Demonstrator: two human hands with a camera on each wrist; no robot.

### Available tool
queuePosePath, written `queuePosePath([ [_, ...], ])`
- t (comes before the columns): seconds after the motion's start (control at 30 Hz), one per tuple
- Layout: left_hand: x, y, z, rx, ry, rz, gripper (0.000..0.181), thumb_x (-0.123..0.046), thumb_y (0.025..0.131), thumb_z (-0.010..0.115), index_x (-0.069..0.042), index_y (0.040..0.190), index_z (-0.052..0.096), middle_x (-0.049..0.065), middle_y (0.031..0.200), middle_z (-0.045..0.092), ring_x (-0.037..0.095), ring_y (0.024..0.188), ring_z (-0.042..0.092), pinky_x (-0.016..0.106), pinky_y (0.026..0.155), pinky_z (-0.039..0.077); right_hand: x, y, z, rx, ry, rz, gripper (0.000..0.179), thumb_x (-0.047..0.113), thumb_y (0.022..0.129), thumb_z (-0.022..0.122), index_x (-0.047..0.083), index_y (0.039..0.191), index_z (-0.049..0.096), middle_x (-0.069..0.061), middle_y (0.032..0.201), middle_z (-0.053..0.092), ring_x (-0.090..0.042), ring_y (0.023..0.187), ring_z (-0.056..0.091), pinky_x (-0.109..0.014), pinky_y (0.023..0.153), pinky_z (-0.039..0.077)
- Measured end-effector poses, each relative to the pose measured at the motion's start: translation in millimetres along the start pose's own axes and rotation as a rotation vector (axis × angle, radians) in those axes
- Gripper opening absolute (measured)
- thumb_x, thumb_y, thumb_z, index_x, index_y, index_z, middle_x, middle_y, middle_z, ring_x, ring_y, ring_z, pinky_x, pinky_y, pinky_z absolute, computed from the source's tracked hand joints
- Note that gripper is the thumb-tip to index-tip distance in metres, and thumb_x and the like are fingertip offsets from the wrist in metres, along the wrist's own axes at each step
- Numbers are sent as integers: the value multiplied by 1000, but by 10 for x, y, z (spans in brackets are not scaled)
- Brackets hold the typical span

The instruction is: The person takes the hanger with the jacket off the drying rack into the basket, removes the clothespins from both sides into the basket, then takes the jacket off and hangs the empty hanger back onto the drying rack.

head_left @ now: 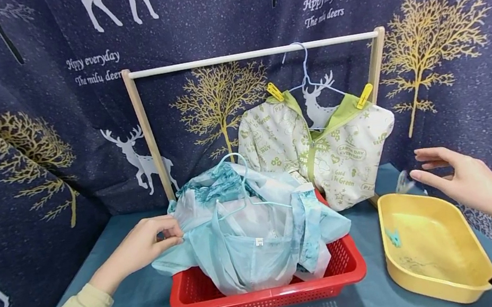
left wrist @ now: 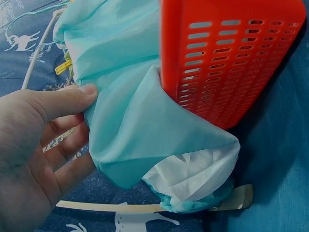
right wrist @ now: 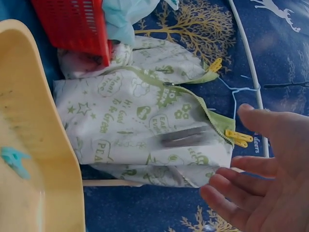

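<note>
My left hand (head_left: 150, 238) pinches the edge of a light blue, sheer garment (head_left: 262, 258) between thumb and fingers. The garment lies heaped in a red perforated basket (head_left: 268, 295) and hangs over its sides. A pale blue hanger (head_left: 243, 175) sits at its neckline. In the right wrist view my right hand (right wrist: 256, 179) has its fingers spread and holds nothing. Just left of that hand, in the head view, a small grey blurred thing (head_left: 404, 182) is in the air above a yellow tray (head_left: 474, 251); its kind is too blurred to tell.
A rack with a white rail (head_left: 212, 62) stands behind the basket. From it hangs a white and green printed jacket (head_left: 348, 158) on a blue hanger (head_left: 307, 74), with yellow clothespins (head_left: 364, 96) at the shoulders. A teal clothespin (head_left: 393, 237) lies in the tray.
</note>
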State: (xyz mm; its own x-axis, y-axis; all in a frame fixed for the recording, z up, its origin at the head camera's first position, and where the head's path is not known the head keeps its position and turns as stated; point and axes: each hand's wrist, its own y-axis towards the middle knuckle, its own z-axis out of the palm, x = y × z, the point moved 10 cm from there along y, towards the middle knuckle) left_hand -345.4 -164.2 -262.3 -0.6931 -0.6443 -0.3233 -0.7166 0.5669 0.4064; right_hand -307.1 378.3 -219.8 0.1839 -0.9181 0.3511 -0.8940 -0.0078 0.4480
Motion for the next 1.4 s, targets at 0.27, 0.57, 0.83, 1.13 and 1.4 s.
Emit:
queuePosePath([
  [0.27,-2,7,-11,-1,1,7,21,-11,84,76,-27,77,64,-16,76,61,-3,72,54,21,66,49,69,26,7,4,8,-20,54,38,99,57,1,138,52,-31,121,63,-44,100,65,-52,75,54],
  [0.57,22,6,3,7,3,-5,21,-12,85,76,-27,77,63,-16,76,61,-3,73,54,21,66,49,227,114,38,-3,27,-69,47,36,99,58,3,133,58,-26,121,66,-41,96,67,-33,65,54],
  [0.83,19,-5,17,7,7,-10,21,-11,84,76,-27,77,63,-15,77,61,-3,73,55,21,66,49,431,223,104,11,64,-114,46,37,100,56,4,133,59,-24,118,68,-42,102,66,-48,76,56],
  [1.13,3,-8,4,1,6,-5,21,-10,84,76,-26,77,63,-15,76,61,-4,72,54,21,65,49,679,350,128,14,79,-165,42,35,100,58,4,129,63,-23,115,69,-39,104,66,-43,76,57],
  [1.4,5,-13,6,3,-2,-1,21,-10,84,76,-26,77,64,-15,76,61,-4,72,54,21,63,48,939,428,129,35,95,-208,39,35,100,57,7,128,63,-20,117,69,-36,105,66,-46,81,56],
])
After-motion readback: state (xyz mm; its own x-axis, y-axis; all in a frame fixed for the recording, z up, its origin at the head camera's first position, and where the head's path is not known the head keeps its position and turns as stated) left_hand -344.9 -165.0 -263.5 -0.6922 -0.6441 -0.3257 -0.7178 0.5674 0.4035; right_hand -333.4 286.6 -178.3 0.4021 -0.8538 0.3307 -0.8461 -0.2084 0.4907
